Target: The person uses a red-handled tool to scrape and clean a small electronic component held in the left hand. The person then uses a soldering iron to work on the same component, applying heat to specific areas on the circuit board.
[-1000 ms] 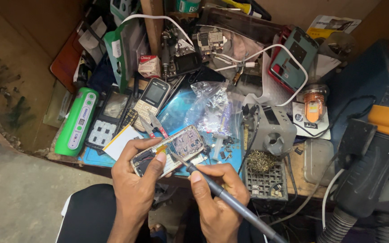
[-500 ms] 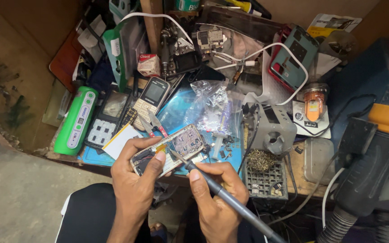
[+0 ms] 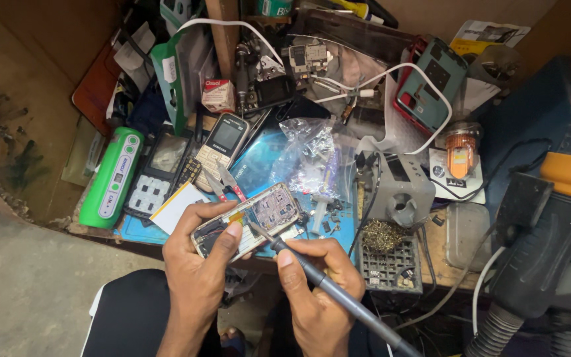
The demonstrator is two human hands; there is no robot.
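- Left hand grips an opened phone, thumb on its board.
- Right hand pinches a soldering iron, tip touching the phone.

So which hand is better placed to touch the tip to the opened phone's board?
Probably the right hand: it grips the soldering iron, whose tip sits beside the board. The left hand is busy holding the opened phone.

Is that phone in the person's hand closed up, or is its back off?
Open. The phone in the left hand shows bare circuit board and metal shields, with no cover. The right hand holds a soldering iron at it.
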